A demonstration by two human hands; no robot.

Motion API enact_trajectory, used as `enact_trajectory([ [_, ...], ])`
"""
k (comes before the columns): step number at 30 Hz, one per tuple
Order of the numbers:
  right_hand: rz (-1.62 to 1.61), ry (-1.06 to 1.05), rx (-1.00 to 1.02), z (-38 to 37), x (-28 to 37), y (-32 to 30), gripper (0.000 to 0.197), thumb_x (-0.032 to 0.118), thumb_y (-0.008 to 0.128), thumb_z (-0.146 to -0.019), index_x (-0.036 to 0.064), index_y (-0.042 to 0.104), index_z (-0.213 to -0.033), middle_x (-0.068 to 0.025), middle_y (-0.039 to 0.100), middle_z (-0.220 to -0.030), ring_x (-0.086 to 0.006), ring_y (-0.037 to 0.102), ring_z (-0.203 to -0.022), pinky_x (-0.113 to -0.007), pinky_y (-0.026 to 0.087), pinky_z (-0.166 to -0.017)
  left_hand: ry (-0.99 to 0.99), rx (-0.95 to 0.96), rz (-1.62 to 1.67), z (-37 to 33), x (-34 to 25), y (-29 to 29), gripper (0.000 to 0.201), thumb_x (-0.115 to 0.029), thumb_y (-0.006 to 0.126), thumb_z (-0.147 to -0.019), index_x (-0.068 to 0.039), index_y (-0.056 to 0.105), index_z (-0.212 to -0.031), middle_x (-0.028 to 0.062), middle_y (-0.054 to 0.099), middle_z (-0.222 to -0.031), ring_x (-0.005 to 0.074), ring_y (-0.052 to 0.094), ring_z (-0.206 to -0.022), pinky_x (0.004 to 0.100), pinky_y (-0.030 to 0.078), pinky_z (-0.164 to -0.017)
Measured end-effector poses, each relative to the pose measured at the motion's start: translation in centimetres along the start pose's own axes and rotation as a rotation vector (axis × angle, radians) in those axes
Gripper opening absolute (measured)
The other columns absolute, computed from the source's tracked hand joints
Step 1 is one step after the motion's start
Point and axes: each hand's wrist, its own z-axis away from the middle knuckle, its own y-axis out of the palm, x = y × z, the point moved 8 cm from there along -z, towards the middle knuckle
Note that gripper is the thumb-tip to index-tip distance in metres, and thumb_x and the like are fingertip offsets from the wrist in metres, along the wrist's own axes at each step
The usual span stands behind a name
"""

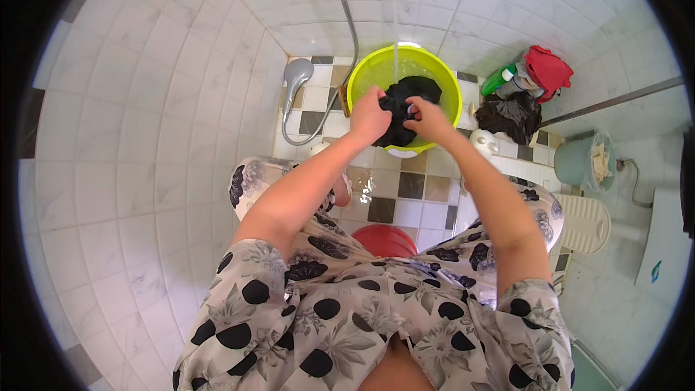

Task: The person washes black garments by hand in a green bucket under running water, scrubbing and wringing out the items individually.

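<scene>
A lime-green plastic basin (456, 94) stands on the tiled floor ahead of me, with bubbly water inside. A thin stream of water (395, 29) falls into it from above. Black cloth (416, 90), bunched up, lies partly in the basin and is raised toward its near rim. My left hand (371, 116) grips the left side of this cloth, fingers closed. My right hand (427, 119) pinches the cloth from the right; a small pale spot shows by its fingertips, too small to name.
Left of the basin, a grey shower head (298, 71) lies on the floor with its hose. At right are a green bottle (498, 80), a red bag (548, 71), a black plastic bag (510, 116) and a lined bin (575, 161). A red stool or bucket (384, 240) is beneath me.
</scene>
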Motion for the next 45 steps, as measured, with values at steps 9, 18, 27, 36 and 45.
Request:
enact_trajectory([
  [9, -0.280, 0.032, -0.387, 0.9, 1.7, -0.6, 0.061, 0.023, 0.076, -0.072, 0.0031, 0.042, -0.119, -0.0172, 0.062, -0.087, -0.0308, 0.062, -0.081, -0.036, 0.048, -0.074, -0.090, 0.256, 0.466, -5.1, -8.1, -6.0, 0.022, 0.001, 0.060, -0.071, 0.000, 0.056, -0.093, 0.0060, 0.060, -0.082, 0.0159, 0.057, -0.076, 0.0285, 0.047, -0.068],
  [18, 0.164, -0.003, -0.449, 1.6, 2.8, -15.6, 0.035, 0.000, 0.062, -0.071, 0.0097, 0.055, -0.104, -0.0220, 0.063, -0.081, -0.0404, 0.060, -0.077, -0.044, 0.048, -0.069, 0.454, 0.059, -0.536, -7.4, -7.8, -12.0, 0.023, -0.012, 0.068, -0.069, -0.004, 0.058, -0.088, 0.0182, 0.060, -0.087, 0.0388, 0.057, -0.082, 0.0446, 0.046, -0.071],
  [27, 0.759, 0.095, -0.217, -0.4, 18.3, -27.9, 0.018, 0.018, 0.065, -0.078, 0.0055, 0.058, -0.088, -0.0143, 0.061, -0.087, -0.0243, 0.064, -0.068, -0.036, 0.050, -0.059, -0.477, 0.217, 0.207, -7.5, 2.5, -14.1, 0.020, -0.017, 0.055, -0.087, 0.000, 0.059, -0.097, 0.0157, 0.064, -0.093, 0.0311, 0.062, -0.093, 0.0395, 0.054, -0.068],
  [36, -0.258, 0.153, -0.263, -1.8, 14.8, -27.3, 0.014, 0.012, 0.049, -0.086, 0.0115, 0.059, -0.096, -0.0001, 0.059, -0.081, -0.0117, 0.057, -0.072, -0.031, 0.050, -0.061, -0.446, 0.423, 0.804, -5.9, -6.6, -14.5, 0.024, -0.020, 0.063, -0.084, -0.004, 0.059, -0.101, 0.0062, 0.064, -0.093, 0.0172, 0.062, -0.083, 0.0336, 0.053, -0.075],
  [45, -0.011, 0.174, -0.311, -1.0, 13.3, -30.0, 0.012, 0.014, 0.050, -0.083, 0.0102, 0.061, -0.086, 0.0012, 0.053, -0.067, -0.0103, 0.047, -0.058, -0.025, 0.041, -0.050, -0.026, 0.650, 0.094, -3.7, -11.8, -16.5, 0.064, -0.021, 0.076, -0.069, -0.001, 0.046, -0.123, 0.0085, 0.058, -0.109, 0.0186, 0.053, -0.100, 0.0300, 0.041, -0.083],
])
